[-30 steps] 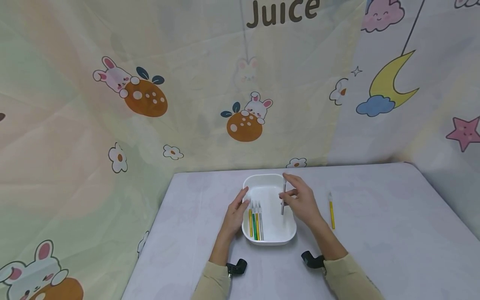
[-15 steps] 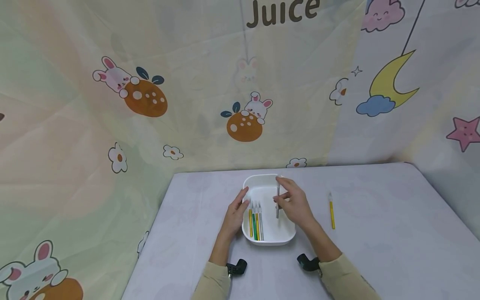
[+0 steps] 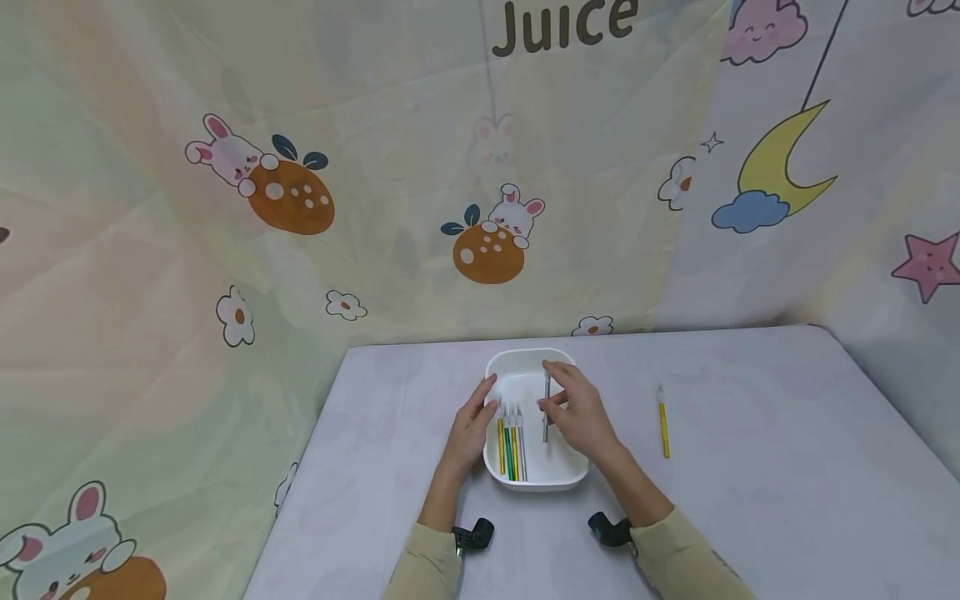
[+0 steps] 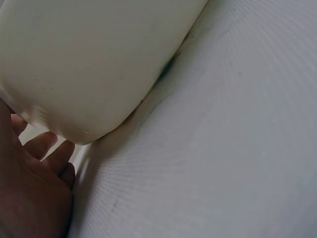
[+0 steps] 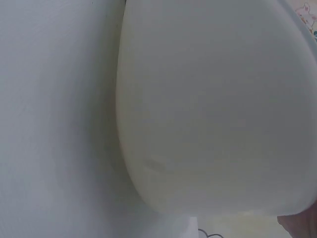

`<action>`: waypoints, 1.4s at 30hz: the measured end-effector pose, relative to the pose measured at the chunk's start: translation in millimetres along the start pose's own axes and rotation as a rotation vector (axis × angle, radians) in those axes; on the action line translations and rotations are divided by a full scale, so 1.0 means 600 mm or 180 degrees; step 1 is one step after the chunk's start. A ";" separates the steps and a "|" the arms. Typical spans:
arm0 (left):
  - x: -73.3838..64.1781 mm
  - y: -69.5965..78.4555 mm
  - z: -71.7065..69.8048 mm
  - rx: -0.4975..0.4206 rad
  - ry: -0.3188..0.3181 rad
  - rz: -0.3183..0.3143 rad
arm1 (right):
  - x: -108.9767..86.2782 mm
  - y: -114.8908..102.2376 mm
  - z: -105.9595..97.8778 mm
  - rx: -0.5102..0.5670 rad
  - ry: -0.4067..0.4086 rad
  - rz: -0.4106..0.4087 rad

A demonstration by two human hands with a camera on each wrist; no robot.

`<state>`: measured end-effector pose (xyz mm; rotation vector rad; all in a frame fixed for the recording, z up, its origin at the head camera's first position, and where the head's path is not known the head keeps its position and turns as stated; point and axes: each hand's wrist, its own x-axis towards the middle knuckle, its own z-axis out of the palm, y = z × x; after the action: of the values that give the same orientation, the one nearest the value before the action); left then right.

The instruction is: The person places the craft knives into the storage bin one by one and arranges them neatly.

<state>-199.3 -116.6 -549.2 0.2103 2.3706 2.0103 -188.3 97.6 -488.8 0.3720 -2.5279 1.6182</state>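
In the head view my left hand (image 3: 468, 425) holds the left wall of a white tray (image 3: 551, 483), thumb over the rim. The left wrist view has its fingers (image 4: 58, 156) against the outside of the tray. Over the tray's right half, my right hand (image 3: 581, 412) pinches a slim silver pen (image 3: 546, 432) that points toward the front. Inside the tray on the left lie a yellow pen (image 3: 501, 446), a green pen (image 3: 508, 454) and others side by side, with clear caps toward the back. The right wrist view is mostly filled by the tray's outer wall (image 5: 213, 114).
A yellow pen (image 3: 663, 429) with a clear cap lies on the white-covered table (image 3: 765, 467), right of the tray. Behind the table hangs a printed cloth backdrop (image 3: 405, 167). Both wrists wear a black camera.
My right hand has moved left over the tray with the silver pen, toward the row of pens. The left hand and the tray have stayed in place.
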 end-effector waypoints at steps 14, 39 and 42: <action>0.001 0.001 -0.001 0.0070 0.0004 0.0013 | -0.002 -0.013 0.023 -0.0207 -0.0057 0.0078; -0.001 0.003 -0.001 0.0090 -0.0024 0.0045 | -0.005 -0.013 0.033 -0.0785 -0.0408 0.0307; -0.002 0.004 -0.001 0.0088 -0.0018 0.0031 | -0.004 -0.013 0.033 -0.0837 -0.0411 0.0320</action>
<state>-198.2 -117.3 -547.0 0.2284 2.3998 1.9796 -183.1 76.8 -490.9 0.3351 -2.8525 1.3045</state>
